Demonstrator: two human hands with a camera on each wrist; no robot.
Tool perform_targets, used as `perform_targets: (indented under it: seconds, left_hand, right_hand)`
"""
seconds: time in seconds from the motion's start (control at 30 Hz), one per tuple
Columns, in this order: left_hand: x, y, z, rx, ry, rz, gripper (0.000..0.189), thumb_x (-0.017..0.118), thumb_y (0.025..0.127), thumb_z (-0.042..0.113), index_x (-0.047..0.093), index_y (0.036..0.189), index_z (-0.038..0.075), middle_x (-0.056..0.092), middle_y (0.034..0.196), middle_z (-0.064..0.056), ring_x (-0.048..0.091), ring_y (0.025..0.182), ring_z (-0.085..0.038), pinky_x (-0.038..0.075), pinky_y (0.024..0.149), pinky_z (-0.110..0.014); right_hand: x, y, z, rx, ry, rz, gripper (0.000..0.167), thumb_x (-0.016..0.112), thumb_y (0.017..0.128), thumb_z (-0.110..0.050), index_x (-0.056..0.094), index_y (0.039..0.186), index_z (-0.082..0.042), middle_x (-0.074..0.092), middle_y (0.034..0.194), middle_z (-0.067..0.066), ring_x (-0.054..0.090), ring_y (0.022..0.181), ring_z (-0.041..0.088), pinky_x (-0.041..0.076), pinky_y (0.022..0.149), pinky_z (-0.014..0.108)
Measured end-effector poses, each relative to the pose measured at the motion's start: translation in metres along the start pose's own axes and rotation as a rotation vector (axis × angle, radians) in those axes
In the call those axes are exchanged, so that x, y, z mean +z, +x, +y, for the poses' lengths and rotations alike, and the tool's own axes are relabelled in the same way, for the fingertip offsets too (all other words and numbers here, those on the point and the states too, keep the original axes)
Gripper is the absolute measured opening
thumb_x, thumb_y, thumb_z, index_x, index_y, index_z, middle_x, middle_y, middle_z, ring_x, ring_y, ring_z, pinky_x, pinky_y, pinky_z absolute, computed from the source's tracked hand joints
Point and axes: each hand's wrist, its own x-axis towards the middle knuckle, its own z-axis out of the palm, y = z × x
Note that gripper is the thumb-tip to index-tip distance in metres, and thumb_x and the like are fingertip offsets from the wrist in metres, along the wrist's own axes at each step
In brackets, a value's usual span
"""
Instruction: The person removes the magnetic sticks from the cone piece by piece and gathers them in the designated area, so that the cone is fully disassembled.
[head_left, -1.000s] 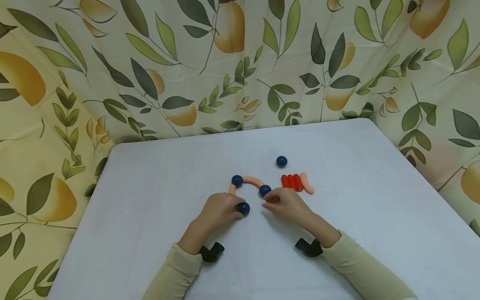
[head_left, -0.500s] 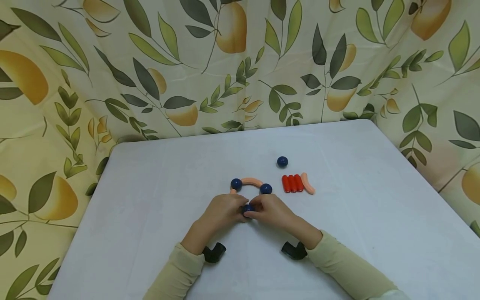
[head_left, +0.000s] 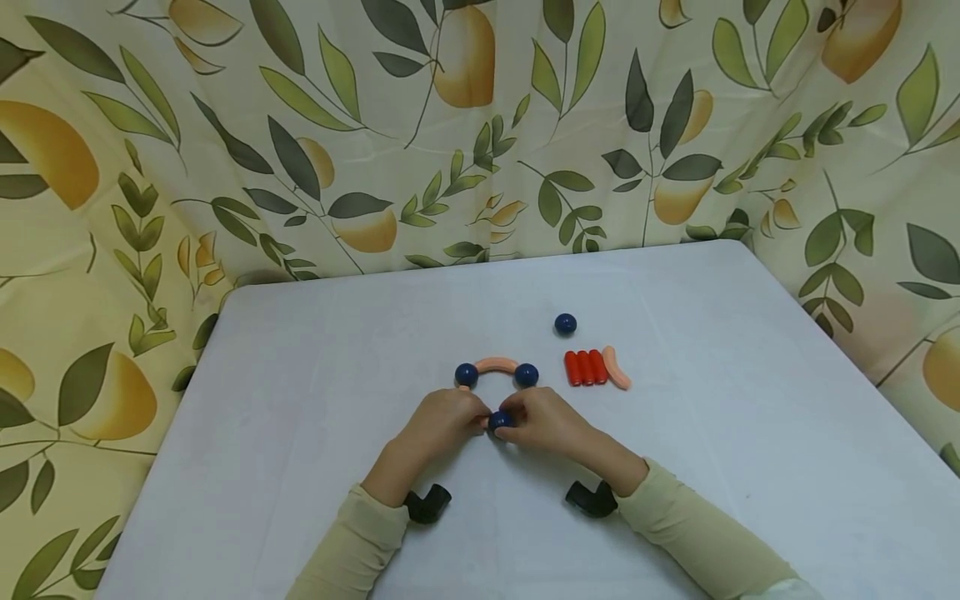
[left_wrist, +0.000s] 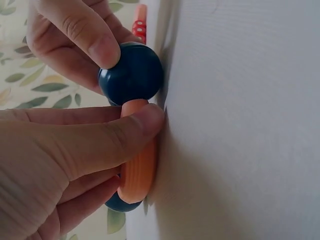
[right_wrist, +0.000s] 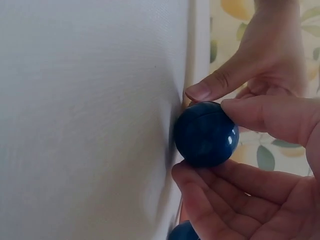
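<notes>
My left hand (head_left: 444, 421) pinches a curved orange rod (left_wrist: 140, 172) between thumb and fingers, low over the table. One end of this rod meets a glossy blue ball (right_wrist: 206, 135), which my right hand (head_left: 551, 421) holds by thumb and fingertips. Behind the hands, a second curved orange rod (head_left: 497, 364) joins a left blue ball (head_left: 467, 375) to a right blue ball (head_left: 527, 375). Below the left ball a bit of orange shows, the rest covered by my left hand in the head view.
Right of the hands lie several red rods (head_left: 585, 367) side by side, with a loose curved orange rod (head_left: 617, 368) against them. A single blue ball (head_left: 566, 324) sits farther back on the white table (head_left: 337, 350). Patterned cloth (head_left: 465, 167) hangs behind.
My right hand has moved left and down from beside the right ball and now grips the near ball. The joined balls and rods have turned and shifted slightly.
</notes>
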Motion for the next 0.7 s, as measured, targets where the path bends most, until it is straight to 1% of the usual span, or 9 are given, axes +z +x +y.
perform_targets:
  seconds: [0.17,0.23,0.3,0.37,0.43,0.5,0.6,0.7]
  left_hand:
    - [-0.002,0.0,0.001,0.013,-0.006,-0.01,0.008,0.069,0.083,0.018,0.074,0.086,0.013,0.067,0.081,0.009,0.06,0.072,-0.005,0.048,0.072,-0.023]
    - [-0.002,-0.001,0.001,0.021,-0.009,-0.004,0.005,0.069,0.083,0.016,0.073,0.084,0.014,0.066,0.079,0.01,0.058,0.07,-0.004,0.047,0.07,-0.022]
    - [-0.003,-0.002,0.0,0.026,-0.014,0.013,0.005,0.069,0.082,0.013,0.071,0.078,0.015,0.062,0.073,0.012,0.053,0.064,-0.004,0.046,0.067,-0.021]
    - [-0.003,-0.003,0.0,0.022,-0.019,0.029,0.007,0.069,0.082,0.012,0.069,0.075,0.015,0.059,0.07,0.012,0.048,0.061,-0.004,0.044,0.063,-0.02]
    - [-0.003,-0.004,0.0,0.009,-0.02,0.033,0.007,0.069,0.082,0.013,0.069,0.075,0.015,0.059,0.07,0.012,0.049,0.062,-0.004,0.044,0.063,-0.02]
    - [-0.003,-0.004,0.0,-0.009,-0.023,0.019,0.004,0.069,0.082,0.015,0.071,0.078,0.014,0.062,0.074,0.011,0.052,0.065,-0.004,0.045,0.064,-0.02]
    - [-0.003,-0.003,0.001,-0.028,-0.028,-0.012,0.005,0.069,0.082,0.017,0.072,0.082,0.013,0.065,0.078,0.01,0.056,0.069,-0.004,0.046,0.066,-0.02]
    - [-0.003,-0.002,0.002,-0.036,-0.035,-0.029,0.005,0.069,0.082,0.017,0.07,0.078,0.014,0.063,0.075,0.011,0.051,0.065,-0.003,0.044,0.062,-0.018]
  right_hand:
    - [0.0,-0.002,0.0,-0.015,-0.016,0.002,0.024,0.074,0.077,-0.014,0.069,0.095,0.001,0.061,0.068,-0.004,0.052,0.059,0.009,0.046,0.051,0.022]
    - [-0.002,-0.004,0.0,-0.008,-0.022,-0.003,0.023,0.074,0.077,-0.014,0.069,0.094,0.001,0.06,0.067,-0.004,0.051,0.059,0.009,0.046,0.052,0.023]
    - [-0.003,-0.007,0.001,0.008,-0.023,-0.009,0.023,0.074,0.077,-0.014,0.07,0.094,0.0,0.061,0.069,-0.004,0.053,0.06,0.01,0.047,0.054,0.023]
    - [-0.007,-0.01,0.003,0.035,-0.019,-0.014,0.023,0.075,0.077,-0.015,0.07,0.094,0.0,0.063,0.072,-0.004,0.054,0.062,0.01,0.048,0.057,0.023]
    - [-0.012,-0.013,0.006,0.067,-0.014,-0.005,0.024,0.075,0.077,-0.017,0.07,0.095,-0.002,0.064,0.075,-0.004,0.055,0.065,0.01,0.049,0.059,0.023]
    - [-0.021,-0.015,0.011,0.083,-0.014,0.026,0.025,0.075,0.077,-0.018,0.069,0.097,-0.002,0.064,0.078,-0.003,0.056,0.067,0.01,0.049,0.061,0.023]
    - [-0.039,-0.015,0.019,0.094,-0.029,0.104,0.028,0.075,0.077,-0.018,0.069,0.098,-0.001,0.064,0.08,-0.001,0.058,0.071,0.013,0.05,0.064,0.026]
    - [-0.062,-0.011,0.028,0.118,-0.035,0.172,0.033,0.074,0.078,-0.018,0.067,0.101,0.004,0.066,0.085,0.007,0.062,0.077,0.019,0.051,0.069,0.032]
